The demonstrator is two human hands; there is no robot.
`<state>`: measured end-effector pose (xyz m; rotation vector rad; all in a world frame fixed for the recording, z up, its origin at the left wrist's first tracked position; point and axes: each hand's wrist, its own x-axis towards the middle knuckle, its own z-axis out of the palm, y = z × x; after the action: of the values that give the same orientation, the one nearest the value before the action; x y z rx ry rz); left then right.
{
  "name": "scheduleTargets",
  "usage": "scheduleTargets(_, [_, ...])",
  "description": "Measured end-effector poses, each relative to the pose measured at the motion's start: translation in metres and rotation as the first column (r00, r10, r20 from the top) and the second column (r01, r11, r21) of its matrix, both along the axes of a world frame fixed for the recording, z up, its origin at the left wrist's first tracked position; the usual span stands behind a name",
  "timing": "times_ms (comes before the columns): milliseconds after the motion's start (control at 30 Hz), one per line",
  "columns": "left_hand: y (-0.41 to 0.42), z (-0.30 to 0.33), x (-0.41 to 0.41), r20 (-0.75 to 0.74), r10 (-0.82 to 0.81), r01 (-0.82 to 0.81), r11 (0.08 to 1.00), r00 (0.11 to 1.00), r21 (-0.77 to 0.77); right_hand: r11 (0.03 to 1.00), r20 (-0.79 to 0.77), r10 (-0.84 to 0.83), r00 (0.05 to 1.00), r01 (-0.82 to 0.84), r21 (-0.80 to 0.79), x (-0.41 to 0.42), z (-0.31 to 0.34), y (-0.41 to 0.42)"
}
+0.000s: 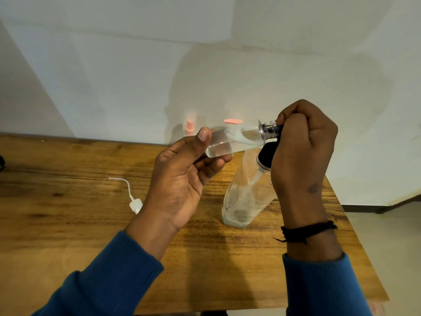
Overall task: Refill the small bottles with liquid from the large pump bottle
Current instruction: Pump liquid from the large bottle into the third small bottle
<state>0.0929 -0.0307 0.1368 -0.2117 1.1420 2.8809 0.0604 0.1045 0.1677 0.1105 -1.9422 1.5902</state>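
**Small bottle held sideways over the table, both hands on it**

The left hand [182,176] grips the base end of a small clear bottle [234,141], thumb on top and fingers curled underneath. The bottle lies nearly horizontal in the air, neck pointing right, w/ some clear liquid pooled along its lower side. The right hand [303,156] is closed tight around the bottle's neck end, where clear threads and a dark cap piece [271,130] show; can't tell if the cap is on or partly off, the fingers hide it. A black cord bracelet [307,230] sits on the right wrist, and both arms wear blue ribbed sleeves [109,277].

Below the hands, the large clear bottle [246,197] stands on the wooden table [68,213], leaning a bit in this wide-angle view, its black collar [265,157] just under the right hand. It looks mostly empty, residue on the walls.

The table is warm-toned wood grain, its far edge against a plain white wall [136,76]. A white charger plug w/ cable [134,202] lies left of the hands. At the back by the wall stand a small pink-topped spray bottle [189,128] and a pink flat cap [233,121] of sth half hidden behind the held bottle. Pale floor [391,247] shows at the right, past the table edge.
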Motion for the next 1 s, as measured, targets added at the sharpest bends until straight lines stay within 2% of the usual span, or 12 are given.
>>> scheduleTargets(167, [-0.0006, -0.0006, -0.0004, 0.004, 0.010, -0.010, 1.000, 1.000, -0.006, 0.999, 0.009, 0.014, 1.000, -0.014, -0.038, 0.0011, -0.0013, -0.0037])
scheduleTargets(633, [-0.0003, -0.0010, 0.0000, -0.001, 0.000, 0.000, 1.000, 1.000, 0.011, 0.999, -0.024, -0.034, 0.999, 0.034, 0.024, -0.0007, -0.0010, -0.0005])
scheduleTargets(1000, [-0.0002, -0.0006, 0.0002, 0.003, -0.004, 0.004, 1.000, 1.000, 0.000, 1.000, -0.018, -0.011, 1.000, 0.011, -0.014, -0.0005, -0.0018, -0.0021])
